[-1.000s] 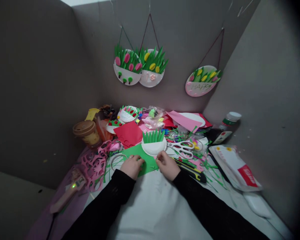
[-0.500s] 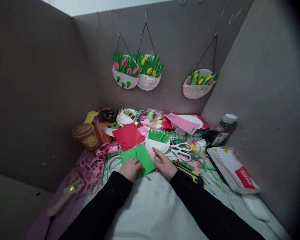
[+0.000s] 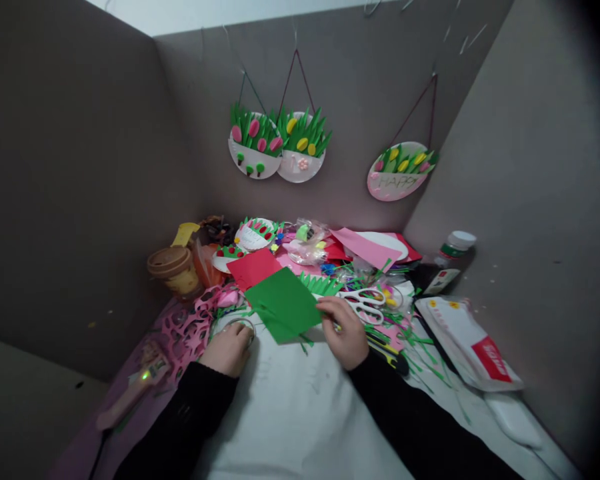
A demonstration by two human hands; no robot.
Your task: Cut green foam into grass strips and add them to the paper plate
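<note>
My right hand [image 3: 347, 331] pinches the right edge of a green paper sheet [image 3: 283, 304] and holds it lifted and tilted above the table. The sheet hides most of a white paper plate with a green grass fringe [image 3: 322, 284] behind it. My left hand [image 3: 227, 349] rests curled on the table to the left, by a clear tape ring [image 3: 234, 324] and green strips; what its fingers hold, if anything, I cannot make out. White scissors [image 3: 367, 303] lie just right of my right hand.
Red paper [image 3: 254, 267], pink cut-out scraps [image 3: 183, 333] and a glue gun [image 3: 130, 393] lie at left, a brown cup [image 3: 173, 268] behind. A utility knife [image 3: 387, 350], white packet [image 3: 467, 340] and bottle [image 3: 447, 263] sit right. Plate crafts [image 3: 275, 147] hang on the grey wall.
My right hand has lifted the green sheet off the table and swung it up in front of the plate. My left hand let go of it and slid left.
</note>
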